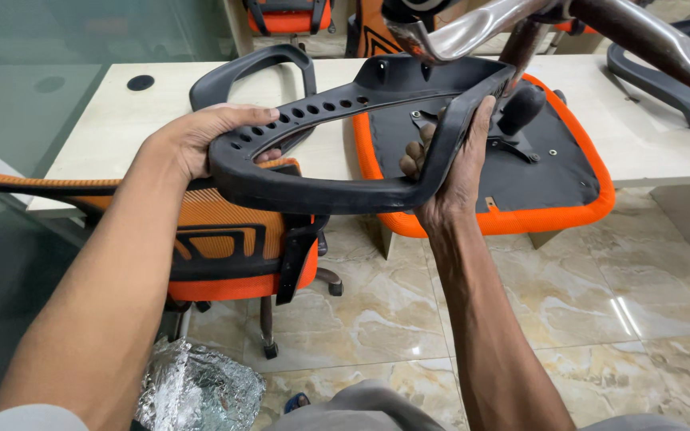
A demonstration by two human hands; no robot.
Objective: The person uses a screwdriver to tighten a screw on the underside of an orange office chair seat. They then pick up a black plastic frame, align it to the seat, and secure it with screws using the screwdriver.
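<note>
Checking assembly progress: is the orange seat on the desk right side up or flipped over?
Flipped over: the orange seat shows its black underside with brackets and screw holes facing up.

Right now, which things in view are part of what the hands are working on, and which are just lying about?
In hand:
- black chair armrest frame, held by left hand and right hand
- upturned orange-edged chair seat on the desk, right behind it

Lying about:
- second black armrest
- orange mesh office chair
- crumpled foil on the floor
</note>
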